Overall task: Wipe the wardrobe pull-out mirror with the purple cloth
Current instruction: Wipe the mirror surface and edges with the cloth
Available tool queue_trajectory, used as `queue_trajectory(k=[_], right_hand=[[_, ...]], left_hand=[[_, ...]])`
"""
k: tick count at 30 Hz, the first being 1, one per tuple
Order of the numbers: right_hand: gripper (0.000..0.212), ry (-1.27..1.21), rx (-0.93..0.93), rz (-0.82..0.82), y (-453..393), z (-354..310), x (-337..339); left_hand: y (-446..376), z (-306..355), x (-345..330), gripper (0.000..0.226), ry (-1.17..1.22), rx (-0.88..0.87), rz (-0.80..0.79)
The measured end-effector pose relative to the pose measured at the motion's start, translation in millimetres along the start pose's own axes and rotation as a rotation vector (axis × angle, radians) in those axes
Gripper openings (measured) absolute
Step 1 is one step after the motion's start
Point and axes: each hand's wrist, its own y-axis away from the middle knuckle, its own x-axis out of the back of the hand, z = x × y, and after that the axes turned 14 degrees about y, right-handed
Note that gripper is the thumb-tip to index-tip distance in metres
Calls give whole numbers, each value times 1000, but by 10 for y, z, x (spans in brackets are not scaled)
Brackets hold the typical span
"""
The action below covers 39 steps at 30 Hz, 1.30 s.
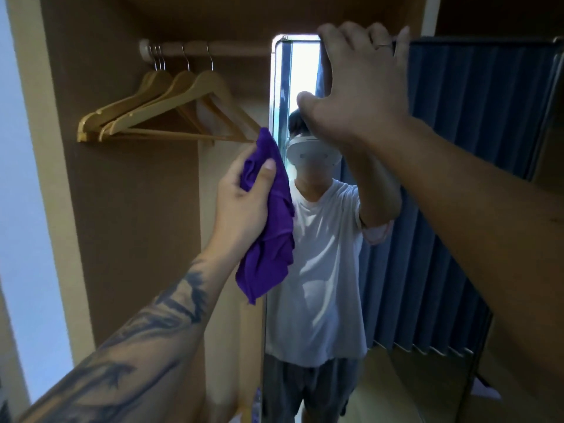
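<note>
- Currently the left hand [244, 196] is bunching the purple cloth [268, 227] at the pull-out mirror's [320, 270] left edge; loose folds are risking streaks.
- Right hand [357, 96] is gripping the mirror's top rim; its thumb may be smudging the glass.
- Wooden hangers [164, 108] are hanging just left, risking a knock.

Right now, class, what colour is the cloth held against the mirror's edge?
Purple cloth, clearest in the head view.

The left hand [244, 196] holds the purple cloth [268, 227] at the mirror's [427, 209] edge. The right hand [357, 87] grips the mirror's top.
</note>
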Motion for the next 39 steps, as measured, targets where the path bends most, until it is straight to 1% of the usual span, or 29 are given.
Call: queue_trajectory(k=[5,7,9,14,17,20,22,26,28,30,35,37,39], right_hand=[[79,-12,3,7,9,14,-10],[80,-19,11,8,17,30,-14],[80,-22,11,14,23,35,-12],[78,-14,10,-3,14,17,6],[78,-25,9,-2,12,4,11],[80,-42,8,-4,10,21,14],[81,-52,13,-3,6,41,19],[80,-43,15,-2,-1,34,22],[80,-40,17,-7,3,26,24],[79,-32,17,-3,-3,23,12],[80,-27,15,12,-25,10,-30],[81,-30,18,20,-23,25,-47],[81,-38,20,21,-23,33,-49]], left_hand=[[-433,237,-122,40,-61,-85,-18],[-486,255,-154,43,-43,-99,-15],[-388,187,-150,40,1,-86,1],[10,20,-49,38,4,-10,14],[-276,181,-92,34,-24,-16,6],[-644,422,-204,40,-44,-44,-8],[-712,444,-247,41,-17,-78,3],[-312,193,-171,43,38,-33,21],[-25,37,-94,39,31,-5,27],[58,12,-73,37,8,6,25],[-517,370,-213,42,-87,-25,-12],[-655,441,-262,44,-85,-55,-19],[-608,420,-268,42,-47,-59,-16]])
